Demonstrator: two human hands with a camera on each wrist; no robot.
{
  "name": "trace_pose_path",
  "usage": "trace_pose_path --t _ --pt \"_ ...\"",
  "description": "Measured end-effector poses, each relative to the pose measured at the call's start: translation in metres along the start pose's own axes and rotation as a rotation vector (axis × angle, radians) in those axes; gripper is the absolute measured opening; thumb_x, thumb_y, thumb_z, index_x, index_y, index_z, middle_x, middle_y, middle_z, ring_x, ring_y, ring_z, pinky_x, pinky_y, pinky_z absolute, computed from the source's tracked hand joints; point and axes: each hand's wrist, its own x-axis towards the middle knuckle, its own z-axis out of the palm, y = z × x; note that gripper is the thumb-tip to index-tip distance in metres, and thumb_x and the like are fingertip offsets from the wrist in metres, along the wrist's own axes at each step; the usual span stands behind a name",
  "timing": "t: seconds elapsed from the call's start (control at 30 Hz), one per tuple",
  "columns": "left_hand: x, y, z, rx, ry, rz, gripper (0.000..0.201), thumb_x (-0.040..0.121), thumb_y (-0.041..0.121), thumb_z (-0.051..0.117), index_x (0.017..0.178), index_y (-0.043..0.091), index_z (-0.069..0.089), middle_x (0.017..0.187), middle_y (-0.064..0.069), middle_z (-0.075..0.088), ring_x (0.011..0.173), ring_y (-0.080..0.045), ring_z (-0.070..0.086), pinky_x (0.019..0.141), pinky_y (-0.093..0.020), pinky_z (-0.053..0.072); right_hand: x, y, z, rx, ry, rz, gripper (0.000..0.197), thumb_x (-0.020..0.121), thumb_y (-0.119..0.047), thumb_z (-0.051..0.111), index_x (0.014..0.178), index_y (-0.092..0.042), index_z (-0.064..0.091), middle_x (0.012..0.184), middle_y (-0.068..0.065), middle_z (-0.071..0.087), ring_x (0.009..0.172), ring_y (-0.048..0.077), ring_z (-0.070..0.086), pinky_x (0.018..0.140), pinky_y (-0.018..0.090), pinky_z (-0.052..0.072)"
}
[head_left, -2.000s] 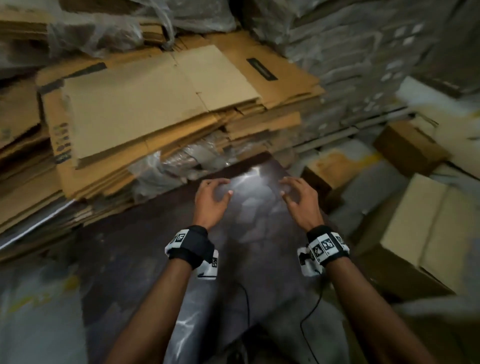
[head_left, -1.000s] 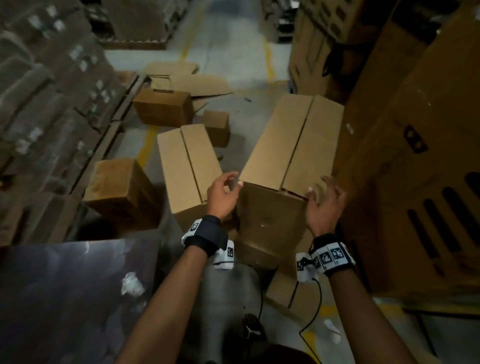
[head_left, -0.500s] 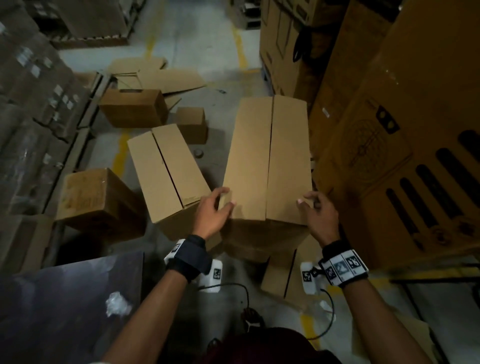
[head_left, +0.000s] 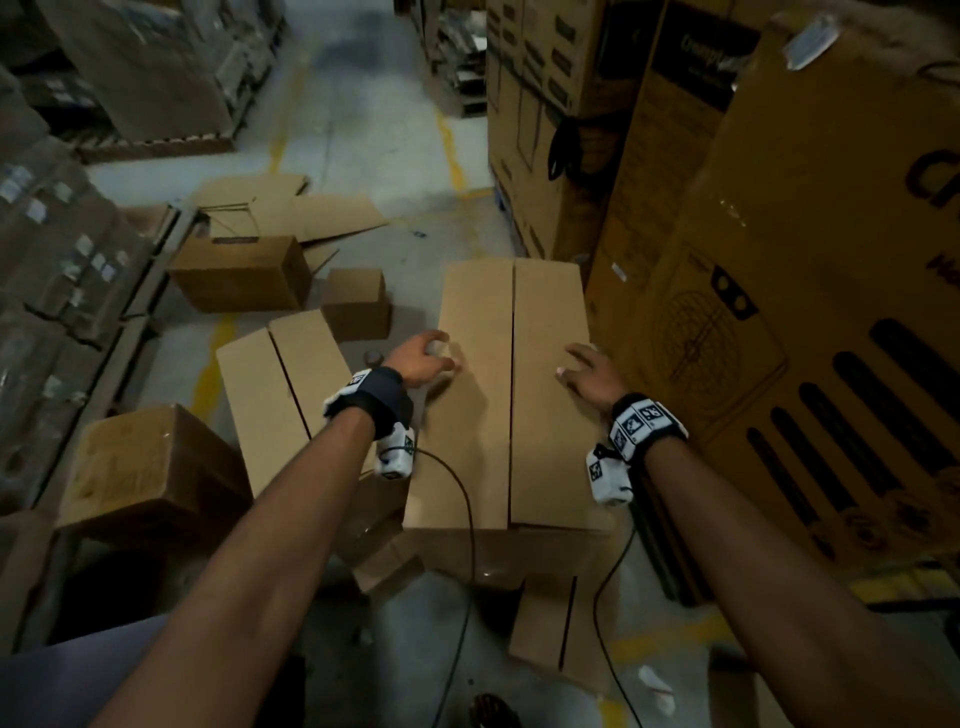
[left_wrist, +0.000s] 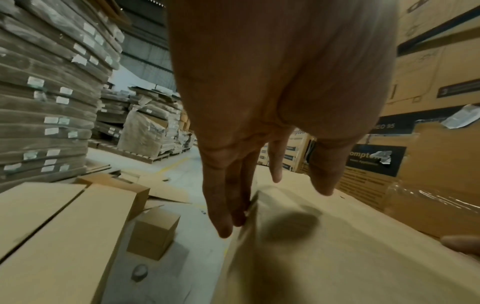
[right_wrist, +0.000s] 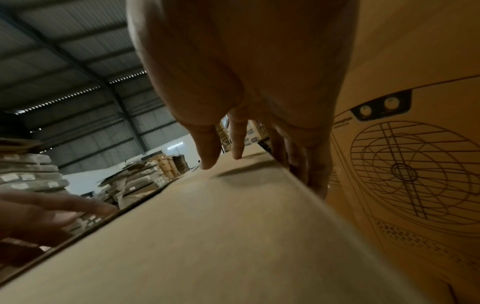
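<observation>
A long plain cardboard box (head_left: 483, 415) lies in front of me, its two top flaps closed along a middle seam. My left hand (head_left: 423, 358) is at its left top edge, about halfway along. In the left wrist view the left hand (left_wrist: 259, 144) straddles that edge of the box (left_wrist: 324, 246), with straight fingers down the side and thumb over the top. My right hand (head_left: 587, 369) is at the right edge. In the right wrist view the right hand (right_wrist: 246, 123) has two fingertips on the box top (right_wrist: 207, 236) and the others down its right side.
A second long box (head_left: 285, 395) lies close on the left, with smaller boxes (head_left: 358, 304) and flat cardboard (head_left: 291, 208) beyond it. Tall printed cartons (head_left: 779, 312) stand tight against the right. Wrapped stacks (head_left: 52, 260) line the left. A cable (head_left: 467, 519) hangs over the box.
My view swung from the dark table and flat cardboard stacks to the floor boxes. Both hands took the long box's near end, then slid forward along its sides to its middle.
</observation>
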Motion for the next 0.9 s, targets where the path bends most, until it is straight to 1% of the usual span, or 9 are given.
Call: trace_pose_path --t 0.1,0.17,0.3,0.43,0.57,0.63,0.7,0.83,0.9 --pt "0.019 0.005 0.016 0.029 0.016 -0.027 0.062 0.095 0.020 0.070 0.150 0.020 0.040 0.138 -0.017 0.055 0.112 -0.030 0.058 0.081 -0.031 0.047 0.012 -0.004 0.001 -0.019 -0.018 -0.019 0.065 0.094 -0.014 0.072 0.154 -0.018 0.045 0.161 0.006 0.039 0.148 0.025 0.036 0.116 0.030 0.028" --pt "0.020 0.008 0.022 0.044 0.038 -0.021 0.065 0.096 0.014 0.068 0.152 0.018 0.037 0.139 -0.017 0.054 0.114 -0.028 0.057 0.080 -0.029 0.048 0.014 -0.010 0.001 -0.061 -0.017 -0.029 0.069 0.092 -0.010 0.074 0.154 -0.017 0.045 0.160 0.007 0.040 0.147 0.025 0.038 0.112 0.027 0.029" --pt "0.004 0.002 0.010 0.000 0.076 -0.024 0.070 0.094 0.009 0.070 0.154 0.015 0.034 0.134 -0.008 0.053 0.119 -0.027 0.055 0.095 -0.030 0.047 0.004 -0.035 0.000 -0.109 -0.029 -0.092 0.069 0.091 -0.007 0.074 0.153 -0.014 0.046 0.157 0.006 0.045 0.145 0.023 0.042 0.106 0.019 0.029" --pt "-0.039 -0.010 -0.033 -0.032 0.201 -0.031 0.073 0.089 0.007 0.074 0.153 0.011 0.038 0.138 -0.013 0.058 0.122 -0.025 0.057 0.099 -0.026 0.045 -0.005 -0.085 0.016 -0.125 -0.094 -0.182 0.069 0.090 -0.010 0.075 0.153 -0.020 0.048 0.156 0.001 0.047 0.144 0.020 0.043 0.107 0.019 0.029" --pt "-0.114 -0.034 -0.092 -0.112 0.377 -0.079 0.078 0.087 0.011 0.076 0.155 0.015 0.037 0.144 -0.012 0.055 0.128 -0.029 0.056 0.108 -0.038 0.047 -0.026 -0.161 0.054 -0.186 -0.208 -0.342 0.071 0.087 -0.014 0.079 0.152 -0.020 0.049 0.153 0.001 0.050 0.142 0.022 0.046 0.115 0.026 0.032" --pt "-0.159 -0.055 -0.119 -0.156 0.476 -0.111 0.077 0.087 0.010 0.076 0.154 0.017 0.038 0.130 -0.014 0.064 0.105 -0.029 0.068 0.088 -0.034 0.059 -0.046 -0.198 0.080 -0.208 -0.264 -0.421 0.070 0.087 -0.014 0.080 0.150 -0.020 0.051 0.151 0.004 0.053 0.141 0.022 0.048 0.115 0.026 0.032" --pt "-0.214 -0.078 -0.141 -0.171 0.582 -0.154 0.075 0.089 0.008 0.075 0.154 0.018 0.038 0.111 -0.012 0.069 0.076 -0.022 0.068 0.063 -0.024 0.058 -0.074 -0.232 0.113 -0.220 -0.334 -0.490 0.069 0.087 -0.015 0.080 0.150 -0.022 0.052 0.149 0.007 0.054 0.140 0.023 0.048 0.115 0.028 0.035" --pt "-0.347 -0.130 -0.159 -0.206 0.782 -0.255 0.076 0.090 0.005 0.074 0.156 0.014 0.035 0.089 0.002 0.058 0.054 0.002 0.059 0.048 -0.013 0.046 -0.151 -0.283 0.194 -0.257 -0.518 -0.623 0.070 0.085 -0.020 0.082 0.149 -0.029 0.053 0.147 0.010 0.056 0.134 0.027 0.053 0.114 0.040 0.044" --pt "-0.419 -0.155 -0.157 -0.229 0.871 -0.334 0.077 0.090 0.005 0.074 0.156 0.014 0.035 0.087 0.004 0.058 0.056 -0.002 0.057 0.047 -0.017 0.047 -0.199 -0.300 0.235 -0.264 -0.608 -0.692 0.071 0.083 -0.024 0.084 0.147 -0.033 0.054 0.148 0.008 0.055 0.135 0.028 0.054 0.113 0.043 0.045"
